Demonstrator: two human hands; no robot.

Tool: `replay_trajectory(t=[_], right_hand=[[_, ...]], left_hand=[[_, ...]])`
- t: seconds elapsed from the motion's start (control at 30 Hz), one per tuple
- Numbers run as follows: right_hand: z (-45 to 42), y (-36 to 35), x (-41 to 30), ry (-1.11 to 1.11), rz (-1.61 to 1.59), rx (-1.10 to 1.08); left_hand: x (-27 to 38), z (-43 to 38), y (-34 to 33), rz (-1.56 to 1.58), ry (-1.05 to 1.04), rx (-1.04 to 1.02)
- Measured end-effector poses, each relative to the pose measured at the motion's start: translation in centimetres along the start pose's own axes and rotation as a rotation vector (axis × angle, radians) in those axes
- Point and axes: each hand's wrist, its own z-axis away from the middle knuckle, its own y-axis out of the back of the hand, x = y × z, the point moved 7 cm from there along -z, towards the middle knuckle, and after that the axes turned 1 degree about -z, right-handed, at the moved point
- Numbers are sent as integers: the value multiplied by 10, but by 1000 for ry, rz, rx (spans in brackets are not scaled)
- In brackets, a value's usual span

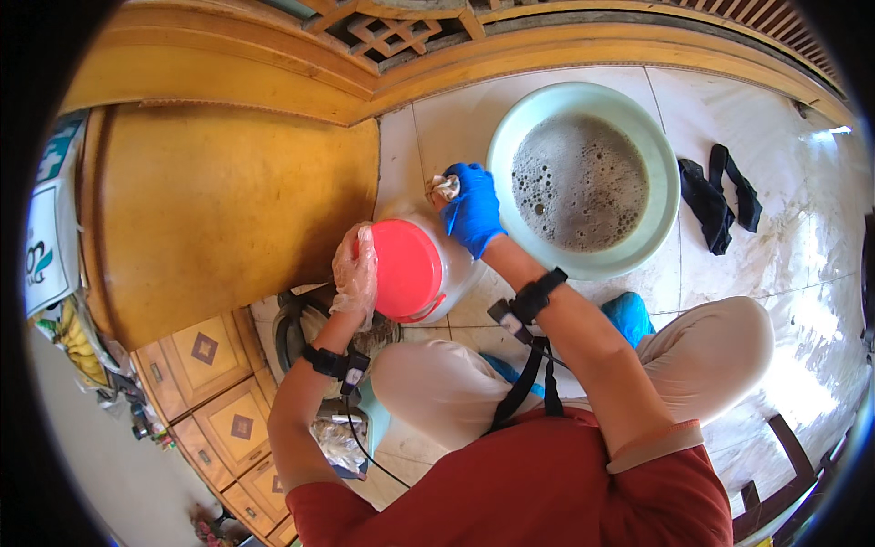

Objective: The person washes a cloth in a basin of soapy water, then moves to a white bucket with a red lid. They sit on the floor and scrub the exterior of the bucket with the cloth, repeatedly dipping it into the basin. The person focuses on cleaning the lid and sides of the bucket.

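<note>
My left hand [355,270], in a clear plastic glove, rests against the left edge of the red lid [403,270] on a translucent plastic container [459,277]. In a blue glove, my right hand [472,208] grips a bunched, dirty pale cloth [445,187] just above the container. Right of that hand stands a large pale green plastic basin [663,198] of grey, foamy water [581,181]. The container's far side is partly hidden by my right hand and forearm.
Black cloth pieces [711,198] lie on the wet tile floor [786,267] right of the basin. A yellow wooden cabinet panel [232,212] stands at the left, with wooden drawers [236,424] below. Carved wooden trim [547,48] runs along the top.
</note>
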Motion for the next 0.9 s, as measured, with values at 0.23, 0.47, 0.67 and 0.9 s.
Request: replay_trajectory(t=[0.23,0.47,0.67,0.9], right_hand=[[24,20,-17,-137,-749,-293],[28,13,-19,92,-341,-545],[61,24,-3,98,-373,-290],[25,-35,22,-228,-768,-465]], left_hand=[[7,3,5,20,52,-11],[1,0,3,14,-26,9],[-7,1,-4,169,33,-17],[10,-2,0,25,-22,-22]])
